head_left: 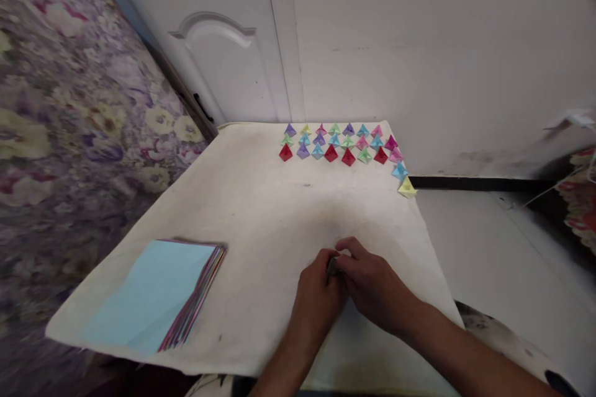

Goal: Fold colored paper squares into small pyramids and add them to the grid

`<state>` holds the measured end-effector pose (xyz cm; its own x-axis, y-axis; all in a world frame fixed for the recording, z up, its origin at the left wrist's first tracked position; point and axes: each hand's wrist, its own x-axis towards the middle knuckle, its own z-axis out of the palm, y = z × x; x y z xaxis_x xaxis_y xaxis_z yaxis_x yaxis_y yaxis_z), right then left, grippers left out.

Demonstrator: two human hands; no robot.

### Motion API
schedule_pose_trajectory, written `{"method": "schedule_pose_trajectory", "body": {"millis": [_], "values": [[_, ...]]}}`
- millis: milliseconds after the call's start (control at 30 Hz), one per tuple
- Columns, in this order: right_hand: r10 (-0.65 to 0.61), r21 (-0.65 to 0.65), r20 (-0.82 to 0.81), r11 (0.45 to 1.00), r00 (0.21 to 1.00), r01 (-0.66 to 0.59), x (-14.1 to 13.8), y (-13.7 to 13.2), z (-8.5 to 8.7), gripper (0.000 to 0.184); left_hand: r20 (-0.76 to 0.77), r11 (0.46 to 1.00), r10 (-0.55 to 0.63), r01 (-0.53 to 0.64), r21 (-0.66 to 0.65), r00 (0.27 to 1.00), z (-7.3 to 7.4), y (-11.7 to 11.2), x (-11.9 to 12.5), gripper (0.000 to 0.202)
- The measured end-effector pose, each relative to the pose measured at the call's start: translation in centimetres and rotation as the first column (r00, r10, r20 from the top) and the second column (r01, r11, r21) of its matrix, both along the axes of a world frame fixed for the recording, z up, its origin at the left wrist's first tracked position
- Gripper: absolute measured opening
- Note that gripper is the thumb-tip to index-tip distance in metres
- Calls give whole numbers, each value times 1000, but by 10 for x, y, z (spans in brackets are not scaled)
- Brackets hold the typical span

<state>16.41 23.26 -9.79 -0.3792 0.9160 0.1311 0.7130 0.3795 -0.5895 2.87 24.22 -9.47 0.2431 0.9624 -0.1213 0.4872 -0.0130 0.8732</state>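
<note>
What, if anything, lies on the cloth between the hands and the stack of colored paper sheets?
Nothing visible. The left hand and right hand meet over a small dark piece; only bare cloth separates them from the paper stack.

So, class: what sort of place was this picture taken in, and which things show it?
Probably a room at home used for paper craft: a white cupboard door, a cloth-covered table, a stack of coloured paper and rows of folded paper shapes.
</note>
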Motion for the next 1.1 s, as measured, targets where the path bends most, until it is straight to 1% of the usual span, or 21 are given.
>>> {"method": "schedule_pose_trajectory", "body": {"millis": [133, 233, 333, 467, 533, 633, 700, 767, 800, 867, 967, 1100], "values": [[3, -6, 0, 1000, 1000, -3, 2, 0, 0, 25, -7, 1000, -13, 12, -19, 1000, 0, -1, -2, 30], [-11, 12, -18, 1000, 1000, 11, 2, 1, 2, 31, -35, 1000, 1, -1, -9, 999, 1, -2, -2, 22], [-46, 37, -69, 998, 997, 49, 2, 2, 2, 40, -43, 1000, 18, -18, 6, 999, 1, -2, -1, 20], [-87, 83, -168, 991, 982, 102, 0, 3, -3, 52, -7, 1000, 25, -25, -5, 1000, 1, -2, 0, 23], [-129, 86, -210, 985, 969, 149, -1, 3, -5, 54, 24, 999, 30, -30, -12, 999, 1, -1, 0, 24], [-229, 40, -197, 970, 953, 241, 0, 4, -6, 48, 92, 998, 44, -41, -38, 995, 0, -1, 1, 22], [-299, -6, -148, 953, 943, 302, 2, 5, -5, 37, 130, 996, 55, -47, -69, 990, -1, -2, 1, 20], [-340, -46, -103, 940, 935, 337, 3, 5, -5, 23, 147, 995, 59, -45, -94, 987, -3, -2, 1, 19], [-348, -59, -88, 937, 933, 344, 4, 6, -6, 18, 142, 994, 56, -42, -96, 988, -3, -2, 1, 19], [-346, -61, -71, 937, 935, 343, 4, 6, -6, 14, 106, 996, 46, -37, -82, 993, -3, -2, 1, 21], [-333, -23, -66, 943, 940, 332, 3, 6, -5, 15, 35, 999, 24, -23, -31, 999, -1, -3, 1, 24], [-269, 10, -65, 963, 961, 270, 0, 5, -4, 15, -45, 999, 11, -9, 46, 999, 2, -5, 2, 26]]}}
